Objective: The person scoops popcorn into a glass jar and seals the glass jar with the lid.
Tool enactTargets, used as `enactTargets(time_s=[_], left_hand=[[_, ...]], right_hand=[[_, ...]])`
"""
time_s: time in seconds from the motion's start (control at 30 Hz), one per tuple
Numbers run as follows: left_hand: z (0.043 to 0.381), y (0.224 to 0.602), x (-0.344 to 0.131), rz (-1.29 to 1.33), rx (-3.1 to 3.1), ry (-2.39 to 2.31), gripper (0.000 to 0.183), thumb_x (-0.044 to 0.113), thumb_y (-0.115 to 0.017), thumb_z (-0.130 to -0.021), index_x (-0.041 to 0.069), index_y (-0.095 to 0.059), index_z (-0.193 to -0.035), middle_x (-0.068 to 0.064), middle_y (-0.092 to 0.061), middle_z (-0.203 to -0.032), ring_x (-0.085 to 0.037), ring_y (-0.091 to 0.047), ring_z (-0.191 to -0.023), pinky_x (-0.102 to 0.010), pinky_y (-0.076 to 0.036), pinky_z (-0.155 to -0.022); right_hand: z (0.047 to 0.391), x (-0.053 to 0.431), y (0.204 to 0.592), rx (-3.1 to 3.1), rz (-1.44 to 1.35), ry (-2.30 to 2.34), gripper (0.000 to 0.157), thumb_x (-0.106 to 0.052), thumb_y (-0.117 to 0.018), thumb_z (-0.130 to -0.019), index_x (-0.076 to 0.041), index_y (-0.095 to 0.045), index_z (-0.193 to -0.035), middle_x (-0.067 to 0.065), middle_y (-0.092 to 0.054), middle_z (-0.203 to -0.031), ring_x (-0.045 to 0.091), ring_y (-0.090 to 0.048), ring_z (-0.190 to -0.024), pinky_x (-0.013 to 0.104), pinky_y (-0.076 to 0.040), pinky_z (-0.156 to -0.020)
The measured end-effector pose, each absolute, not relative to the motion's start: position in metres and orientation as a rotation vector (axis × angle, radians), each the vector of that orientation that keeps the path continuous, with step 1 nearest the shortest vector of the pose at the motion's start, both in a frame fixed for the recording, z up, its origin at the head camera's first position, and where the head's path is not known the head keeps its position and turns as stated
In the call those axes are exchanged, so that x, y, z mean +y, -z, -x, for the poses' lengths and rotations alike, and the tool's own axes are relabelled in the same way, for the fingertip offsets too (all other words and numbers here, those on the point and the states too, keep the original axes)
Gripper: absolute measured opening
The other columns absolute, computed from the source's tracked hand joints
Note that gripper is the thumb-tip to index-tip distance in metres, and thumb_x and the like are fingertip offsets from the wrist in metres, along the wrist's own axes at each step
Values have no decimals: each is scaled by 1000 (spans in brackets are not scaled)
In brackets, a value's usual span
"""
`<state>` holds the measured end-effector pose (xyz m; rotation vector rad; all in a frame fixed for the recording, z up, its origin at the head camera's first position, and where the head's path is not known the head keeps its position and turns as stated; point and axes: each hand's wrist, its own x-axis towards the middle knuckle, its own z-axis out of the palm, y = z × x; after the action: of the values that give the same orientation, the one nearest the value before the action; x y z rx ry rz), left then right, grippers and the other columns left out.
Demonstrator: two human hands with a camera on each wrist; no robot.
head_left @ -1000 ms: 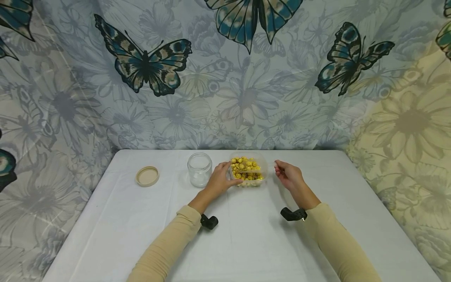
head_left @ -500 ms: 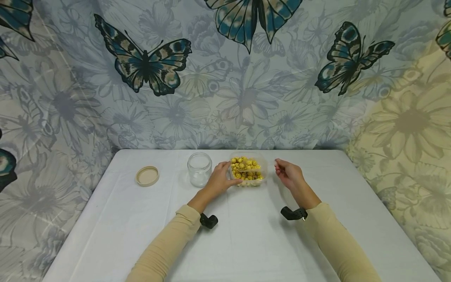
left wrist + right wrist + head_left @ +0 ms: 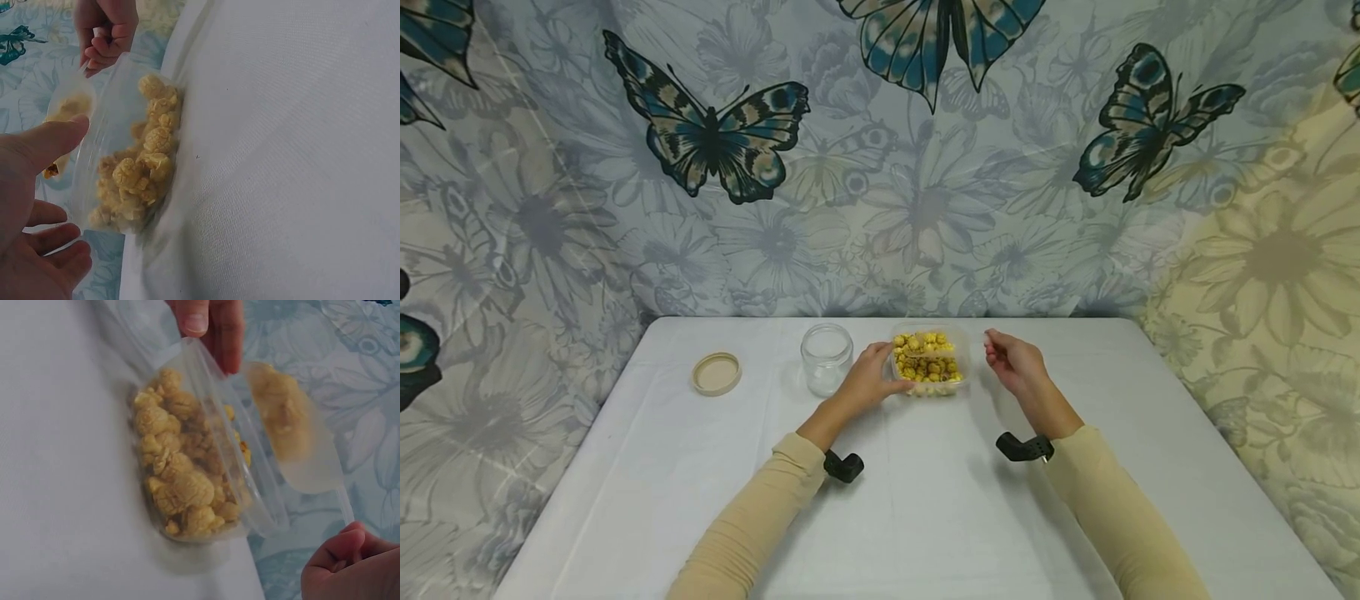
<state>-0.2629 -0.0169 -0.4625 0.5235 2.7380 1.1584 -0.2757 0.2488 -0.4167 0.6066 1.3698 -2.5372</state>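
Note:
A clear plastic container (image 3: 187,450) of yellow popcorn (image 3: 925,367) stands near the table's back edge. My left hand (image 3: 865,383) grips its left side, thumb at the near rim and fingers toward the far side. In the right wrist view, a translucent plastic scoop (image 3: 322,465) loaded with popcorn is over the container's open top. My right hand (image 3: 1018,367), just right of the container, pinches the scoop's thin handle (image 3: 345,505). The same scoop (image 3: 65,90) shows behind the container's rim in the left wrist view, partly hidden by my left thumb.
An open glass jar (image 3: 826,362) stands left of the container, close to my left hand. Farther left lies a round, pale gold lid (image 3: 716,375). A white cloth covers the table (image 3: 917,517); a butterfly-patterned backdrop (image 3: 925,208) hangs directly behind it.
My right hand has risen slightly, and the loaded scoop has shifted a little up and toward the container's back. My left hand keeps its place on the container.

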Motion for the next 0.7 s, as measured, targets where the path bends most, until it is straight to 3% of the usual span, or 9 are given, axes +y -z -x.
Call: enactTargets(time_s=[0.2, 0.47, 0.7], left_hand=[[261, 457, -19, -556, 2740, -1161, 83, 39, -73, -87, 3, -33, -151, -16, -34, -154, -34, -35, -142, -48, -35, -115], [258, 441, -20, -580, 2747, -1251, 82, 39, -72, -87, 4, -33, -151, -14, -35, -154, -33, -32, -143, -50, -34, -115], [256, 429, -21, -591, 2780, -1284, 81, 37, -73, -87, 4, -35, -150, -15, -35, -154, -34, -31, -144, -50, -34, -115]], right_hand=[[278, 247, 412, 1321, -598, 2554, 14, -8, -52, -100, -6, -64, -93, 3, -62, -70, 10, -54, -62, 18, -47, -56], [280, 245, 404, 1367, -567, 2558, 13, -7, -52, -100, -4, -59, -110, 3, -62, -72, 11, -54, -61, 18, -47, -55], [282, 243, 394, 1366, -567, 2572, 13, -7, -53, -99, -6, -65, -92, 4, -62, -70, 11, -55, -60, 18, -48, -55]])
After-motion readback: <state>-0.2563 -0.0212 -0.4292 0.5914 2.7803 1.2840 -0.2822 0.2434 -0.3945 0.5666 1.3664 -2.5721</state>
